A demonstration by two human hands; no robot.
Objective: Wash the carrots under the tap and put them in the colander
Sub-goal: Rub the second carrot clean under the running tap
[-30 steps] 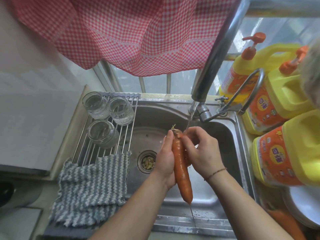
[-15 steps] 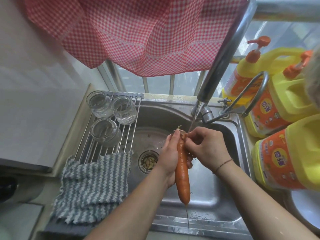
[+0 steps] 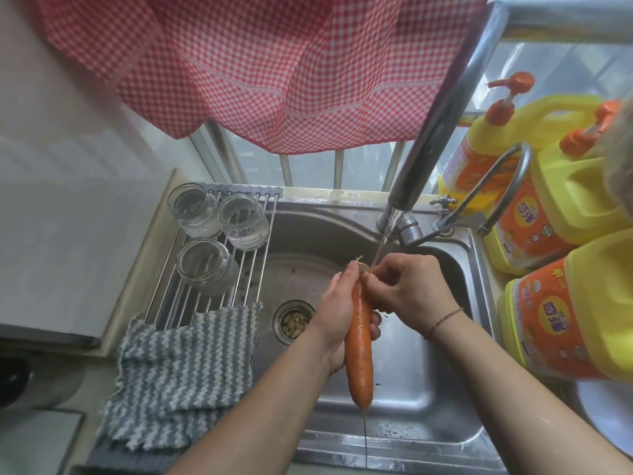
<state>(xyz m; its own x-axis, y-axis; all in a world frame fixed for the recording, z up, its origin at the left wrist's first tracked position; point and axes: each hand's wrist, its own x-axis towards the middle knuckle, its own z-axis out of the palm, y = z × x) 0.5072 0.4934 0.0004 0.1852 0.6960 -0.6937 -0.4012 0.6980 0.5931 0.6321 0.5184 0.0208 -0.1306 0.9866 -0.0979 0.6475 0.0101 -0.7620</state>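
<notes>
A single carrot (image 3: 359,351) is held lengthwise over the stainless steel sink (image 3: 421,382) at the centre of the frame, its stem end raised toward the tap (image 3: 442,121) and its pointed tip aimed at the lower edge of the picture. The carrot is gripped along its upper half by the left hand (image 3: 337,311), whose fingers are wrapped round it from behind, with fingertips showing on its right side. The stem end is pinched by the curled fingers of the right hand (image 3: 409,286), so that both hands are brought together on the one vegetable. A thin stream of water (image 3: 383,240) is seen falling from the tap's dark spout onto the top of the carrot, and a fine thread of water is seen running off its tip. A braided cord bracelet (image 3: 445,318) is worn on the right wrist. The drain strainer (image 3: 294,323) is visible in the basin just left of the hands. At the left of the sink, three clear glass jars (image 3: 219,241) are set on a wire drying rack (image 3: 202,296), with a grey striped cloth (image 3: 178,371) draped over the rack's near end. A red checked curtain (image 3: 260,63) is hung across the top of the frame, and yellow detergent bottles (image 3: 575,303) with orange labels are ranged along the right edge.
</notes>
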